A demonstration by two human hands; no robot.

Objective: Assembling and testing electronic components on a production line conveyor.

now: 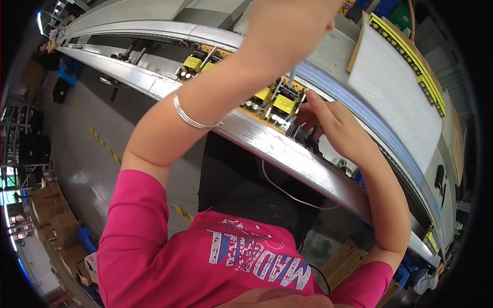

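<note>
A brown circuit board panel (267, 121) with yellow transformers and white and black parts lies on the conveyor rail in front of me. My left arm reaches over it from the left. My left hand (303, 18) is at the top edge, and its fingers are hidden or out of the picture. A thin pale-blue tip (292, 78) shows just below that hand, above the board; what it belongs to cannot be made out. My right hand (336, 126) is at the board's right end, thumb at the far corner and bent fingers against the side.
A second part of the boards (193, 63) shows left of my forearm. The metal conveyor rail (287, 154) curves across the view. Beyond it lies a white foam sheet (398, 92) with a yellow-and-black strip (411, 61). A white cable (292, 197) hangs below. Cartons (56, 210) stand at left.
</note>
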